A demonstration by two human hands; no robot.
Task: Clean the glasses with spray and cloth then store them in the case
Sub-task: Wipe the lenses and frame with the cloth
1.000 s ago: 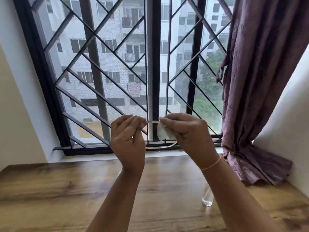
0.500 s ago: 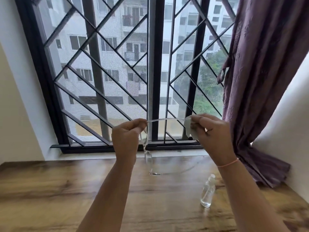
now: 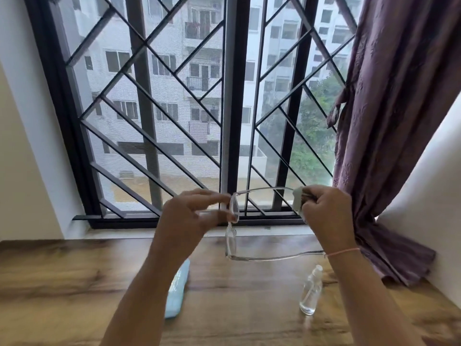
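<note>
I hold clear-framed glasses (image 3: 231, 242) in the air above the wooden table (image 3: 74, 283), their front turned edge-on and both temples pointing right. My left hand (image 3: 192, 221) pinches the front of the frame at its upper end. My right hand (image 3: 326, 216) pinches a small pale cloth (image 3: 298, 199) round the far end of the upper temple. The lower temple hangs free, reaching to my right wrist. A light blue case (image 3: 178, 290) lies on the table, partly hidden by my left forearm. A clear spray bottle (image 3: 310, 292) stands upright to the right.
A barred window (image 3: 224, 108) fills the wall behind the table. A purple curtain (image 3: 389, 121) hangs at the right and bunches onto the table's far right corner. White walls close in on both sides.
My right hand slid the cloth rightward along the temple, from the hinge out to its tip. The glasses swung edge-on. The case has come into view.
</note>
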